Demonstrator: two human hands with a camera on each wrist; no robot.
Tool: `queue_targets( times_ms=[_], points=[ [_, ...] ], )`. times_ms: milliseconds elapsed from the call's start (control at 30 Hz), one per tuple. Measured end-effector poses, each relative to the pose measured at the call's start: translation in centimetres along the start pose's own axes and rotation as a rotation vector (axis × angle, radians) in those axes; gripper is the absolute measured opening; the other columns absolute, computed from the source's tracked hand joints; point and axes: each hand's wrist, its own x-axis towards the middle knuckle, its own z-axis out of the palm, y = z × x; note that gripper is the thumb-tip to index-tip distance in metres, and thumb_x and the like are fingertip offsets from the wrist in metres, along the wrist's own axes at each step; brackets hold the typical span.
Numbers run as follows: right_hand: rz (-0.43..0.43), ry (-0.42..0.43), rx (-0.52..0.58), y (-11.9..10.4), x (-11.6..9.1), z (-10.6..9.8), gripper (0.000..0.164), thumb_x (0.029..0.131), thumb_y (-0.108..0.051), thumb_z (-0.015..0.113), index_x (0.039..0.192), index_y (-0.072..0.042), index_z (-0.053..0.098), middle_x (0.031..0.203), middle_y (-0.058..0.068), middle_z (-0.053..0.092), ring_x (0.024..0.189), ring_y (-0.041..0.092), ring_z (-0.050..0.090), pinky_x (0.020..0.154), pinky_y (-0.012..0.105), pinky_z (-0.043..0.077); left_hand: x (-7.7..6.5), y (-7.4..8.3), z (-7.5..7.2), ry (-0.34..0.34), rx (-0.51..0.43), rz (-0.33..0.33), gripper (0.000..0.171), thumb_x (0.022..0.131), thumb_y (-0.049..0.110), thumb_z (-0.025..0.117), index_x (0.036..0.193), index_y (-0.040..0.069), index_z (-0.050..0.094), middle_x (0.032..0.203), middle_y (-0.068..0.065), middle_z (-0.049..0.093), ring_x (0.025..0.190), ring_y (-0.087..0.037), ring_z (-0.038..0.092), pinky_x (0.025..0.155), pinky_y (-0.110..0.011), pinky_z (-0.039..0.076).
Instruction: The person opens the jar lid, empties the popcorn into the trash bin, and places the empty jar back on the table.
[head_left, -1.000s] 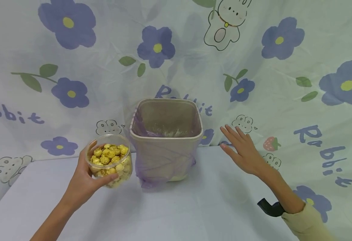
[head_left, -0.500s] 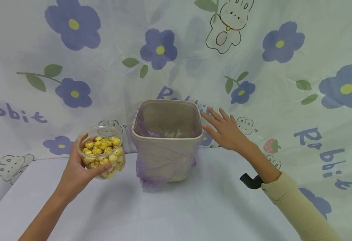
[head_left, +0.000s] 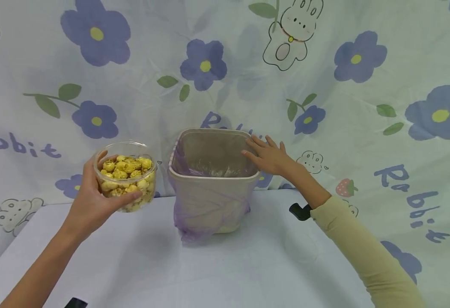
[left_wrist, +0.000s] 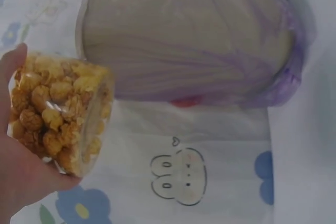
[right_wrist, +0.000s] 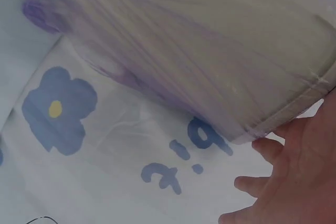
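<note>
In the head view my left hand (head_left: 91,194) grips a clear round plastic tub (head_left: 132,148) from its left side, thumb across the front. Yellow caramel popcorn (head_left: 126,166) fills much of it. The tub is held up over the table, left of a beige square bin (head_left: 213,194). A thin purple plastic bag (head_left: 191,230) lines the bin and bunches around its outside. My right hand (head_left: 271,158) has its fingers spread and overlaps the bin's right rim. From the right wrist, the fingers (right_wrist: 254,186) show right at that rim.
A white cloth-covered table (head_left: 209,273) bears the bin near its back edge. Behind hangs a white curtain (head_left: 140,55) printed with blue flowers and rabbits. A black wrist mount (head_left: 299,211) sits by the right sleeve (head_left: 363,252).
My right hand has moved left from beside the bin to its right rim. The left hand has shifted left and risen with the tub of popcorn.
</note>
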Motion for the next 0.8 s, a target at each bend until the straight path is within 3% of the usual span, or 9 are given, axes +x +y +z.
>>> queue_targets(
  times_ms=[133, 267, 500, 567, 800],
  points=[
    [0.014, -0.043, 0.001, -0.2, 0.4, 0.0, 0.068, 0.105, -0.057, 0.027, 0.161, -0.019, 0.018, 0.166, 0.004, 0.009, 0.149, 0.043, 0.002, 0.110, 0.071, -0.003, 1.6, 0.8, -0.3, 0.012, 0.060, -0.007, 0.114, 0.080, 0.007, 0.084, 0.160, 0.025, 0.005, 0.153, -0.014, 0.027, 0.131, -0.028, 0.038, 0.090, -0.012, 0.043],
    [0.027, -0.076, -0.002, -0.4, 0.6, -0.1, 0.070, 0.105, -0.059, 0.025, 0.162, -0.020, 0.014, 0.167, 0.004, 0.006, 0.149, 0.043, 0.001, 0.110, 0.071, -0.005, 3.6, 1.4, -0.6, 0.014, 0.123, -0.002, 0.116, 0.079, 0.013, 0.086, 0.160, 0.021, 0.004, 0.154, -0.018, 0.026, 0.134, -0.042, 0.035, 0.105, -0.044, 0.042],
    [0.046, -0.087, -0.005, -0.5, 0.7, 0.1, 0.072, 0.104, -0.061, 0.025, 0.162, -0.021, 0.012, 0.167, 0.003, 0.003, 0.149, 0.042, -0.001, 0.110, 0.069, -0.007, 7.2, 2.4, 0.0, 0.013, 0.188, 0.056, 0.120, 0.072, 0.019, 0.092, 0.160, 0.014, 0.010, 0.150, -0.020, 0.032, 0.132, -0.042, 0.039, 0.103, -0.054, 0.041],
    [0.051, -0.088, -0.008, -0.5, 0.8, 0.2, 0.071, 0.104, -0.061, 0.025, 0.162, -0.021, 0.012, 0.167, 0.003, 0.003, 0.149, 0.042, -0.001, 0.111, 0.069, -0.007, 8.2, 2.6, 0.2, 0.007, 0.218, 0.084, 0.120, 0.071, 0.020, 0.093, 0.159, 0.010, 0.012, 0.151, -0.023, 0.031, 0.134, -0.045, 0.036, 0.103, -0.066, 0.034],
    [0.056, -0.079, -0.027, -0.4, 1.0, 0.3, 0.072, 0.104, -0.060, 0.027, 0.162, -0.021, 0.011, 0.167, 0.003, 0.002, 0.149, 0.041, 0.000, 0.111, 0.069, -0.006, 10.6, 3.3, 1.5, -0.020, 0.555, 0.254, 0.118, 0.067, 0.028, 0.093, 0.157, 0.004, 0.021, 0.149, -0.029, 0.036, 0.134, -0.050, 0.033, 0.107, -0.066, 0.028]
  ],
)
